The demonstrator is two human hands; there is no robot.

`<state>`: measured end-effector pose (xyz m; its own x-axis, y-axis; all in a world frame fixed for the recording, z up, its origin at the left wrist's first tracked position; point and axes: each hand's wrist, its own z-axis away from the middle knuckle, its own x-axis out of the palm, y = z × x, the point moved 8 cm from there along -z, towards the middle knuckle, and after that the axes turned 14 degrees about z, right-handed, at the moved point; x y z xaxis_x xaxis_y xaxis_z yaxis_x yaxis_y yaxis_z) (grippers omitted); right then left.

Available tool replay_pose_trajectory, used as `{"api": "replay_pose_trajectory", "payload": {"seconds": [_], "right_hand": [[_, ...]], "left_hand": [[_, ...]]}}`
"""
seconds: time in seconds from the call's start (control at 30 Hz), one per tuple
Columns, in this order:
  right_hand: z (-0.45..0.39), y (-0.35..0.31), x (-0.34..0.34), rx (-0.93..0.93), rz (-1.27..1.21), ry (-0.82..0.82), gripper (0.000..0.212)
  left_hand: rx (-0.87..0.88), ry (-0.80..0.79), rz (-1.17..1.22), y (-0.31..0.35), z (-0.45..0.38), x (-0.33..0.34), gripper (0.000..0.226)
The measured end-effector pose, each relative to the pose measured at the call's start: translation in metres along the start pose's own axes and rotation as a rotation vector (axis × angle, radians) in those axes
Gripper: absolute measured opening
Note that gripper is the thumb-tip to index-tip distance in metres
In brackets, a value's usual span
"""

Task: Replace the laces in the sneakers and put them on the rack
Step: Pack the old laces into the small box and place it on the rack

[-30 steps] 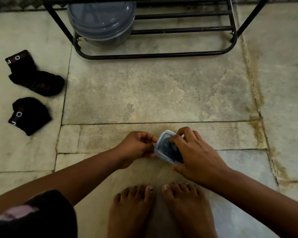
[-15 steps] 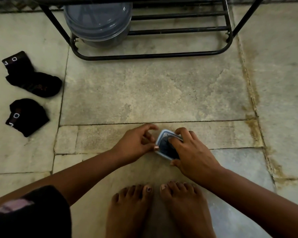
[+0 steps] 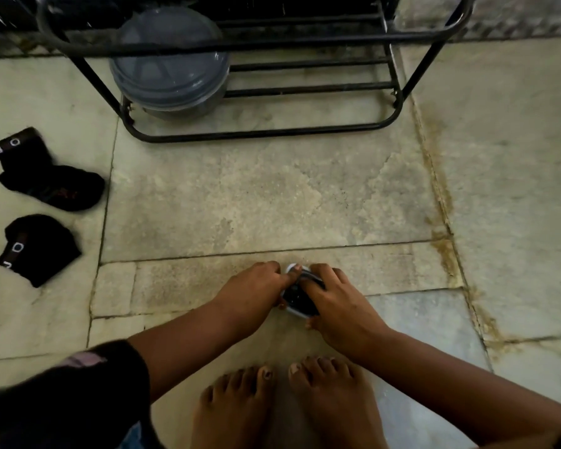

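Dim, flat light, brightest on the pale stone floor (image 3: pixel 272 196) right of the black metal rack (image 3: pixel 399 102); corners darken, rack bars bow, near sleeve blurred

2 black socks (image 3: pixel 51 186), 1 rack (image 3: pixel 256 134), 1 lidded tub (image 3: pixel 169 66), 1 small box (image 3: pixel 300 301), 2 hands (image 3: pixel 253 293), 2 bare feet (image 3: pixel 234 409).

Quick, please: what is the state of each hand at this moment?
Left hand: closed, fingers curled on the small container on the floor.
Right hand: closed, gripping the same small container from the other side.
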<state>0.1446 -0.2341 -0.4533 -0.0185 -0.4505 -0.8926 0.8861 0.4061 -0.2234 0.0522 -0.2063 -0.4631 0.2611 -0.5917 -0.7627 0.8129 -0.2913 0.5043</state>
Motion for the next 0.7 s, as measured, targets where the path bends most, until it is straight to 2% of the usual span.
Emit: {"api": "replay_pose_trajectory", "payload": {"seconds": [0.13, 0.2, 0.27, 0.33, 0.4, 0.47, 0.57, 0.7], "right_hand": [[0.007, 0.018, 0.000, 0.036, -0.065, -0.042, 0.081], [0.017, 0.031, 0.004, 0.116, -0.149, -0.026, 0.084], [0.025, 0.048, 0.004, 0.219, -0.296, 0.039, 0.072], [0.031, 0.060, 0.006, 0.301, -0.473, 0.083, 0.039], [0.032, 0.073, 0.012, 0.434, -0.691, 0.052, 0.013], [0.031, 0.076, 0.023, 0.564, -0.937, -0.049, 0.008], [0.026, 0.069, 0.028, 0.643, -1.243, -0.138, 0.009], [0.016, 0.064, 0.007, 0.654, -1.464, -0.055, 0.014]], "left_hand": [[-0.031, 0.020, 0.032, -0.003, -0.005, 0.001, 0.064], [-0.040, 0.064, 0.149, -0.004, -0.001, 0.001, 0.062], [-0.106, 0.202, 0.463, -0.012, 0.008, 0.000, 0.058], [-0.337, 0.318, 0.828, -0.029, 0.023, 0.014, 0.048], [-0.588, 0.367, 1.217, -0.040, 0.031, 0.038, 0.039], [-0.728, 0.406, 1.523, -0.038, 0.031, 0.051, 0.031], [-0.691, 0.421, 1.636, -0.029, 0.024, 0.042, 0.028], [-0.560, 0.365, 1.615, -0.005, 0.019, 0.019, 0.027]]}}
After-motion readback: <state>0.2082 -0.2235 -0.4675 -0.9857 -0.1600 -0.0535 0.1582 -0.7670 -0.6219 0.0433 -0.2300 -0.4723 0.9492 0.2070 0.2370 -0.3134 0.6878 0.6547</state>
